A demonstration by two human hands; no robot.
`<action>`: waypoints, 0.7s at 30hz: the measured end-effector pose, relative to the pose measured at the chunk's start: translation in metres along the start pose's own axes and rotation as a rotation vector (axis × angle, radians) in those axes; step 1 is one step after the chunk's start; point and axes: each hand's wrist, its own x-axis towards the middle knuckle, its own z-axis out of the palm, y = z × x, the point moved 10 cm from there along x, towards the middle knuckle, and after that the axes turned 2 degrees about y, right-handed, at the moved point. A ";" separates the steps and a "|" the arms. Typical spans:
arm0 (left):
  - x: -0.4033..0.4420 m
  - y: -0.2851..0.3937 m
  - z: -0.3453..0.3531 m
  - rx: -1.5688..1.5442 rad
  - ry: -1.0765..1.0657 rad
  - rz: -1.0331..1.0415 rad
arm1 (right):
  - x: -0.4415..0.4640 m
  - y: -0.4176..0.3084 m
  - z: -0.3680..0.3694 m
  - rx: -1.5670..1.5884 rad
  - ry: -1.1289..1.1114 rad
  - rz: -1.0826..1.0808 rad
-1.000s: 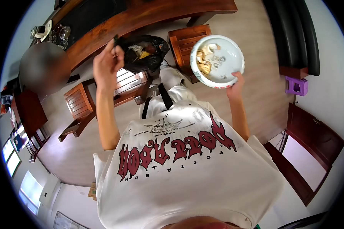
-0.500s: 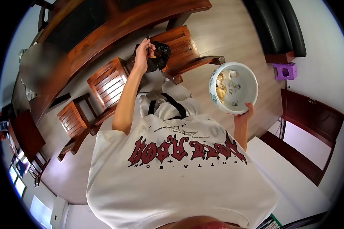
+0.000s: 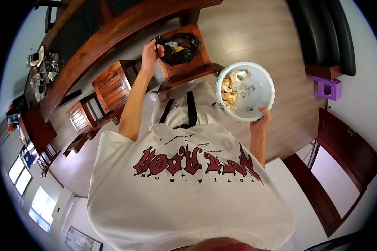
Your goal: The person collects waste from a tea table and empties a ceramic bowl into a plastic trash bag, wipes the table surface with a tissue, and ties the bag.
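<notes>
My left hand is closed on the rim of a black plastic bag, whose mouth gapes and shows crumpled bits of rubbish, one of them yellow. The bag is over the seat of a wooden chair. Out to the right, my right hand grips the near rim of a white ceramic bowl with a floral pattern. Several pale and yellowish crumpled scraps lie against the bowl's left inner wall. The bowl is tilted so that its inside faces me.
A long dark wooden table runs along the upper left, with glassware at its far end. More wooden chairs line it. To the right are a black sofa, a purple stool and a dark red wooden frame.
The bag's mouth has come into view, spread wider, over the chair seat. The bowl has shifted slightly left, and more of its scraps show. My view has turned a little.
</notes>
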 end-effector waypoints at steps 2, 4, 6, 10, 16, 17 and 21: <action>-0.002 0.005 0.027 -0.015 0.018 0.002 | 0.018 -0.011 0.000 0.055 0.009 0.017; -0.011 0.011 0.048 0.060 -0.014 -0.008 | 0.032 -0.012 -0.001 0.078 -0.004 0.044; -0.012 0.016 0.069 0.109 -0.062 0.005 | 0.058 -0.012 -0.006 0.068 -0.040 0.074; -0.031 0.056 0.119 0.180 -0.141 0.061 | 0.096 -0.016 0.018 0.096 -0.098 -0.021; -0.048 0.096 0.176 0.221 -0.233 0.048 | 0.105 -0.019 0.067 0.082 -0.203 0.099; -0.051 0.098 0.185 0.230 -0.229 0.038 | 0.103 -0.021 0.076 0.087 -0.243 0.139; -0.063 0.096 0.200 0.301 -0.348 0.053 | 0.083 -0.020 0.118 0.039 -0.346 0.344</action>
